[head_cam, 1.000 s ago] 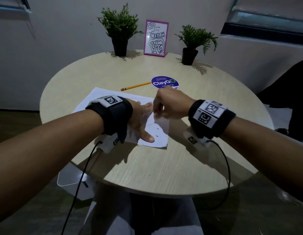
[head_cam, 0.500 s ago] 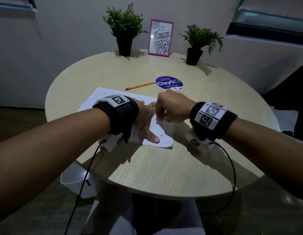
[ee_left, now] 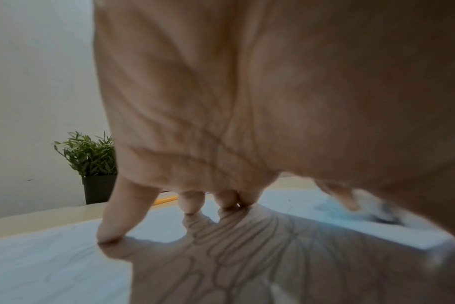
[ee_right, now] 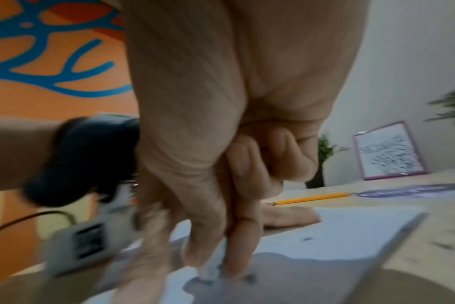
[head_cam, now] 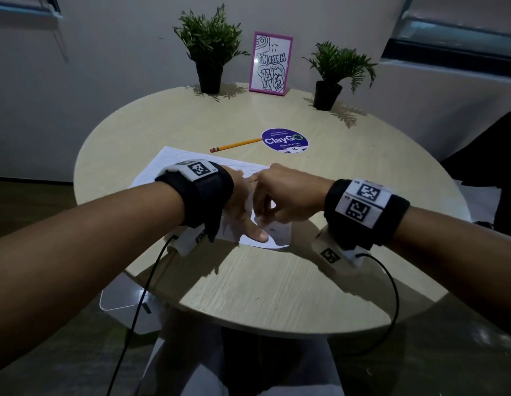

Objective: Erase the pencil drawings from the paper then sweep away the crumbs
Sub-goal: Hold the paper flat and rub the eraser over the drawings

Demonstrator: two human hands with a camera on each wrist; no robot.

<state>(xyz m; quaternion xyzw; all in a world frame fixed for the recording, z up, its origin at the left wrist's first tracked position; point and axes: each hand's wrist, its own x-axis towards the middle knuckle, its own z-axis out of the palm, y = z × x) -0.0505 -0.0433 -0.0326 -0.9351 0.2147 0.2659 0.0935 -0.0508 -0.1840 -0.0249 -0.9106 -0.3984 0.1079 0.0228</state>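
Both hands were on the sheet of paper [head_cam: 174, 160] at the near middle of the round table [head_cam: 277, 281], so the erasing step was in hand. The left hand [head_cam: 240, 204] pressed the sheet flat with spread fingers. The right hand [head_cam: 282, 195] pinched a small white eraser [ee_right: 210, 271] against the paper. Pencil loops [ee_left: 234, 246] remained under the left hand, so I judge the next move needs that hand shifted. A yellow pencil [head_cam: 234, 144] lay just beyond the far edge, clear of the work.

The left hand [head_cam: 242, 207] hides part of the paper [head_cam: 174, 158]. The eraser [ee_right: 210, 271] is blurred (right-wrist view), its shape unclear beside that hand.
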